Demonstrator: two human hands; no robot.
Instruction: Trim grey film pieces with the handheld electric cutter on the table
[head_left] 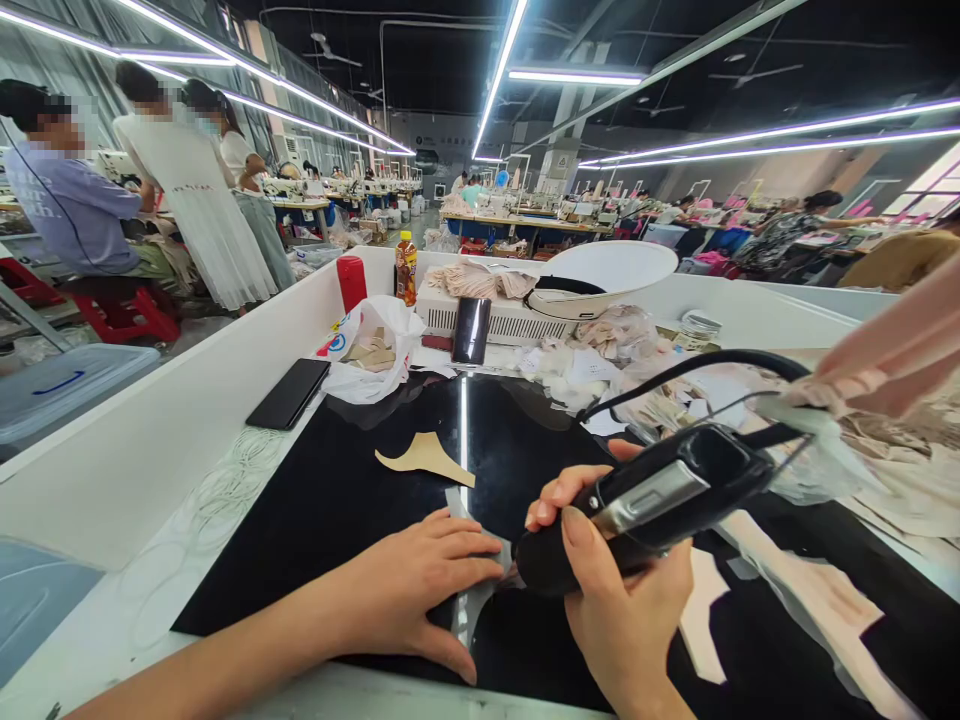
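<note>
My right hand [626,600] is wrapped round a small black iron [675,490] with a silver panel and a cord at its rear. Its rounded nose is down near the black mat, and its underside is hidden. My left hand [431,575] lies flat with fingers stretched out, its fingertips on a translucent strip [463,612] beside the iron's nose. Beyond the left hand rests a curved beige piece [426,458]. Pale fabric pieces, one a small cut piece [703,615], lie right of my right hand. Pink cloth [892,350] is tied near the iron's cord.
The black mat [247,560] covers the white-walled bench. A phone [289,393], a plastic bag [379,340] and a drink bottle [406,268] stand around its far left side. Fabric heaps [892,460] crowd the right. Several people are farther back.
</note>
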